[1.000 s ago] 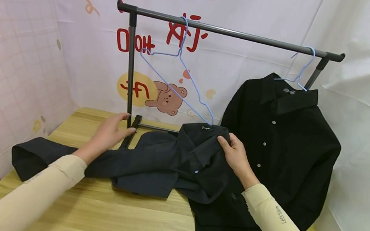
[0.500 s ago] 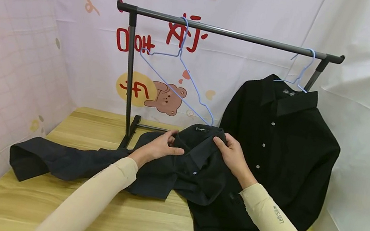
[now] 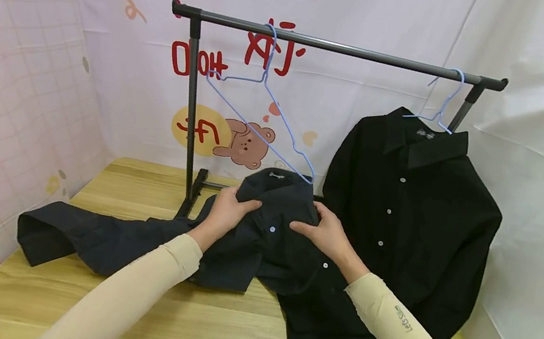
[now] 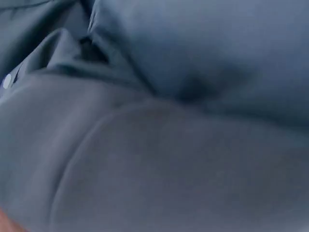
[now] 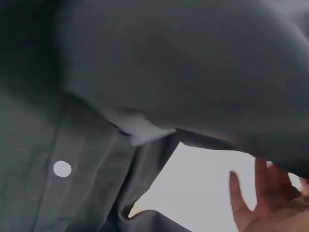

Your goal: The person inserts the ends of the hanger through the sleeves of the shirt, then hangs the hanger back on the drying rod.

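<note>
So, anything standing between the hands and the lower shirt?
Nothing visible: the left hand and right hand both hold the lower shirt near its collar. The tilted hanger overlaps the collar's far edge, not the hands.

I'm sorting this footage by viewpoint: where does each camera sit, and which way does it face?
Head: on the head, facing forward and down at the rack, hanging shirt and handled shirt; left hand, right hand and sleeved forearms show.
Left wrist: worn there, facing dark cloth close up; a bit of skin shows at lower left.
Right wrist: worn there, facing dark cloth and a pale button; part of a hand shows at lower right.
Both wrist views share dark cloth.
</note>
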A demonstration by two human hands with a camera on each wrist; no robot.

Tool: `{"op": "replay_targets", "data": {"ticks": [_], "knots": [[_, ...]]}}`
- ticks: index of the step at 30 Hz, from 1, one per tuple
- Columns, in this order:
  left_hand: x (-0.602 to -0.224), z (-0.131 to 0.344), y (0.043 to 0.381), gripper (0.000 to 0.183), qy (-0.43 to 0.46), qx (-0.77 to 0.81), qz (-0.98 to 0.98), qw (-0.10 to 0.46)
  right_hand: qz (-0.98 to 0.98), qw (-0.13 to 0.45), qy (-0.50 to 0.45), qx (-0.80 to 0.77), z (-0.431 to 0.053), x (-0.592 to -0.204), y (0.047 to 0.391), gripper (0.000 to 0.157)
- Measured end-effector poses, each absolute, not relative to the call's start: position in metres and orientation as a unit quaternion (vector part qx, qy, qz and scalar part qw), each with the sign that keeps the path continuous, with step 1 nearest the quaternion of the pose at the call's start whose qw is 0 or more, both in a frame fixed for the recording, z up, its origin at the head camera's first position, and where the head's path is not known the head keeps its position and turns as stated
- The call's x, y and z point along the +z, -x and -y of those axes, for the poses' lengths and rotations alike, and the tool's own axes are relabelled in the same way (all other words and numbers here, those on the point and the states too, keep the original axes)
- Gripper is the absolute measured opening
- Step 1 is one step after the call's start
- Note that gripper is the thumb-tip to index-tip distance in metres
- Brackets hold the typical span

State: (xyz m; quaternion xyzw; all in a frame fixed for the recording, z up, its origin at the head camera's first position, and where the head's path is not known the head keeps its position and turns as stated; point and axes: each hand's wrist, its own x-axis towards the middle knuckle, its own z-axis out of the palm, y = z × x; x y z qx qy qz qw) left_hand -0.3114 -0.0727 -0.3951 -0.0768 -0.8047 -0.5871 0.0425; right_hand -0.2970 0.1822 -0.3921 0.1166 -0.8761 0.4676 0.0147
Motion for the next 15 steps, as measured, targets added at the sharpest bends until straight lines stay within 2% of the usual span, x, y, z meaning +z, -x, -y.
{"op": "replay_targets", "data": {"ticks": [3, 5, 7, 9, 12, 15], "knots": [[-0.384, 0.090, 0.318, 0.034, 0.039, -0.598, 0.799, 0.053, 0.927, 0.000, -0.104, 0.361, -0.181, -0.407, 0.290, 0.078], [-0.378, 0.101, 0.323, 0.037, 0.025, -0.601, 0.797, 0.057, 0.949, -0.005, -0.090, 0.303, -0.183, -0.419, 0.287, 0.077], [-0.375, 0.113, 0.326, 0.037, 0.015, -0.603, 0.795, 0.063, 0.961, -0.009, -0.071, 0.267, -0.189, -0.429, 0.286, 0.067], [-0.373, 0.123, 0.328, 0.035, 0.010, -0.605, 0.793, 0.067, 0.966, -0.011, -0.050, 0.252, -0.198, -0.436, 0.288, 0.047], [-0.373, 0.135, 0.329, 0.030, 0.008, -0.608, 0.791, 0.074, 0.949, -0.024, -0.009, 0.315, -0.211, -0.434, 0.292, 0.021], [-0.372, 0.142, 0.328, 0.027, 0.013, -0.611, 0.788, 0.077, 0.885, -0.025, 0.044, 0.462, -0.217, -0.415, 0.297, 0.021]]}}
